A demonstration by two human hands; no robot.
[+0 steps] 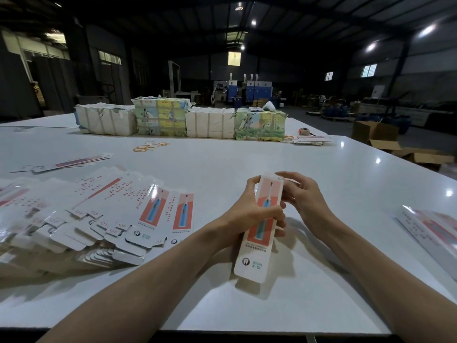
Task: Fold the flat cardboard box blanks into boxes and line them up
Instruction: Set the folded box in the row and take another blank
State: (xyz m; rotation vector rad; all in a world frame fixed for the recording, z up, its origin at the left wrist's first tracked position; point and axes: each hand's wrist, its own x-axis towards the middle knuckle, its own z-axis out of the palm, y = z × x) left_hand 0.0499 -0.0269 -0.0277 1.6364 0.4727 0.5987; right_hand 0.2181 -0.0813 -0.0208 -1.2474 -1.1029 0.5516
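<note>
At left on the glossy white bench (247, 154) lies a fanned pile of flat blanks (111, 214); mid-bench the left hand (249, 209) is clamped round a raised, half-formed box (257, 246), and the right hand (306, 196) pinches its far end flap. That end seems to be closing, so the flap next needs tucking in squarely. Wrapped bundles (180, 120) line the far edge, with a dim warehouse behind.
</note>
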